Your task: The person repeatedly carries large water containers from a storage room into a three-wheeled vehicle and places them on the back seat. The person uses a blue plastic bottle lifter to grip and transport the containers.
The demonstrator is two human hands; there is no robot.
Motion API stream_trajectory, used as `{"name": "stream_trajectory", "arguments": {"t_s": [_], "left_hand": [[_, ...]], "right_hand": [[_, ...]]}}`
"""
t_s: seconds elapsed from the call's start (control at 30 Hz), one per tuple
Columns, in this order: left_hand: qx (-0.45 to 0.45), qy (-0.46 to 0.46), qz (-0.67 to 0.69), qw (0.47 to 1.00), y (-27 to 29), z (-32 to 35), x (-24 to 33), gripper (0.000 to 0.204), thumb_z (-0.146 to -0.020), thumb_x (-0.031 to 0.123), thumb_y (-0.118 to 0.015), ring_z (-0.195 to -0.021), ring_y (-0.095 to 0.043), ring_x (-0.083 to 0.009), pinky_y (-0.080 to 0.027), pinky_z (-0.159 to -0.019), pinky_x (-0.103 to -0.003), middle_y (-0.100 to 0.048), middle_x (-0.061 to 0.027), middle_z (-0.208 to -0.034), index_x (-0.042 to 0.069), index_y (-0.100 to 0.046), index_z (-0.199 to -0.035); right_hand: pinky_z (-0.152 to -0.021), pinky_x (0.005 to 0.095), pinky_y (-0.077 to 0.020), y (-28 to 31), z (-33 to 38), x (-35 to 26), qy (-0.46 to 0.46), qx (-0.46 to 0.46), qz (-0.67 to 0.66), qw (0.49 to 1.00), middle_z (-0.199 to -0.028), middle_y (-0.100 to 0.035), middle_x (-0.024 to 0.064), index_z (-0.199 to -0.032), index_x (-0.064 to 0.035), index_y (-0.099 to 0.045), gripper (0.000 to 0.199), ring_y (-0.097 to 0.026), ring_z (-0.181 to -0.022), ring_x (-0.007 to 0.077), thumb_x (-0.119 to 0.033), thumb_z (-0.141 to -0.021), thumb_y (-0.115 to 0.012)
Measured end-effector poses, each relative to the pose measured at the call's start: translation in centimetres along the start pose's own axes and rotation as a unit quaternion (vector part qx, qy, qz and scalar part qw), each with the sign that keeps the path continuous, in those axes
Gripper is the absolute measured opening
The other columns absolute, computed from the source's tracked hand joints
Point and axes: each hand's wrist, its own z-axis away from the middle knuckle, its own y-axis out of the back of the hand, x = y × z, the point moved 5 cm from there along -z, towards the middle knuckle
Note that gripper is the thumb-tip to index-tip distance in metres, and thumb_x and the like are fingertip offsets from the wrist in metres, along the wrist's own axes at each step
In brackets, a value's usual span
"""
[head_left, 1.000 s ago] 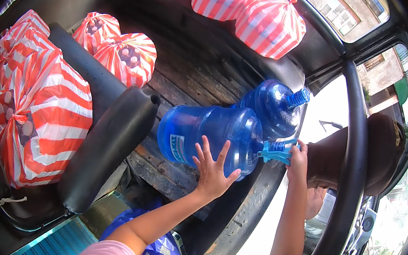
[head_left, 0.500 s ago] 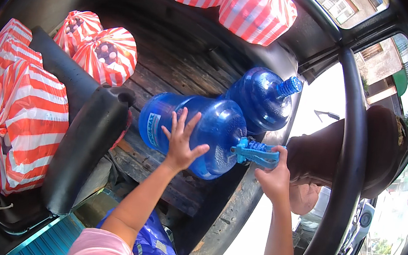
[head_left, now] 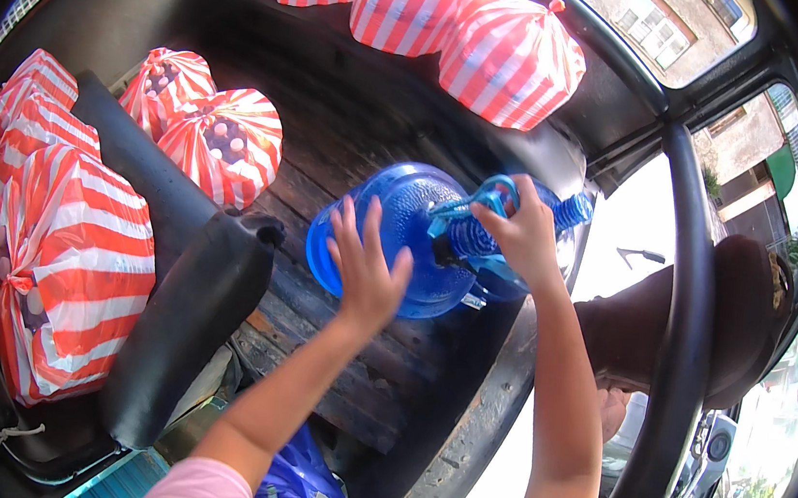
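In the head view, we look down into a vehicle's load area with a plank floor point(head_left: 307, 337). The near blue water bottle point(head_left: 414, 202) is located at the middle of the view, above the planks, with its base toward the left and its ribbed neck toward the right and the camera; whether it stands fully upright we cannot tell. A light-blue carrying handle point(head_left: 495, 193) is fitted at that neck. We note the right hand point(head_left: 527, 231) at the handle — thumb and fingers are closed about its upper part, pinching it. The left hand point(head_left: 369, 275) is positioned in front of the bottle's lower left side, fingers spread and thumb apart; the hand is slightly blurred, and we cannot tell whether the fingertips touch the plastic. A second blue bottle point(head_left: 574, 211) sits directly behind the first, largely hidden, with its neck showing beyond the right hand. On the left, we find a black padded cushion point(head_left: 192, 324), with large red-and-white striped bags point(head_left: 90, 275) beside it and two smaller striped bags point(head_left: 224, 153) past its upper end — pale caps show through the latter. Further striped bags point(head_left: 511, 66) line the upper edge.
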Motion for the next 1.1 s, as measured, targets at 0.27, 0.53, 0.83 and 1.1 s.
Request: {"name": "stream_trajectory", "arguments": {"t_s": [0.27,0.53,0.83,1.1], "left_hand": [[0.018,0.081,-0.067,0.994,-2.8,-2.0,-2.3,0.103,-0.077,0.06,-0.068,-0.138,0.004,-0.0572,-0.009,-0.108,-0.067,0.012,-0.0334,-0.151,0.014,-0.014,-0.152],[-0.151,-0.015,-0.046,0.987,-6.5,-8.4,-0.2,0.108,-0.055,0.066,-0.079,-0.131,-0.005,-0.0643,-0.019,-0.097,-0.077,0.002,-0.0226,-0.155,0.022,-0.038,-0.146],[-0.118,-0.066,-0.161,0.978,-7.1,-19.5,-2.8,0.063,-0.076,0.051,-0.071,-0.137,-0.021,-0.0468,-0.026,-0.099,-0.069,-0.018,-0.0134,-0.155,0.029,-0.056,-0.133],[0.036,0.038,-0.234,0.971,-4.6,-15.1,-6.1,0.057,-0.087,0.034,-0.058,-0.127,-0.036,-0.0462,-0.032,-0.099,-0.062,-0.031,-0.0191,-0.148,0.031,-0.042,-0.142]], "right_hand": [[-0.082,0.0386,-0.0497,-7.5,-13.0,-4.5,0.012,-0.006,0.031,0.999,-0.093,-0.068,0.0205,-0.113,-0.006,-0.054,0.057,-0.067,-0.09,0.0328,-0.035,-0.068,-0.075],[-0.076,0.0345,-0.0492,-1.9,-15.1,7.4,-0.189,0.08,0.053,0.977,-0.104,-0.062,0.0174,-0.121,-0.0056,-0.051,0.06,-0.061,-0.094,0.0235,-0.03,-0.071,-0.07],[-0.09,0.0475,-0.0453,-2.7,-5.8,5.1,-0.243,0.097,0.113,0.959,-0.115,-0.054,0.0245,-0.132,-0.0149,-0.048,0.059,-0.055,-0.106,0.039,-0.046,-0.084,-0.063],[-0.071,0.0422,-0.0462,-5.3,-8.0,-2.4,0.198,0.049,0.008,0.979,-0.078,-0.055,0.0129,-0.074,-0.0027,-0.058,0.035,-0.058,-0.078,0.0344,-0.035,-0.086,-0.06]]}}
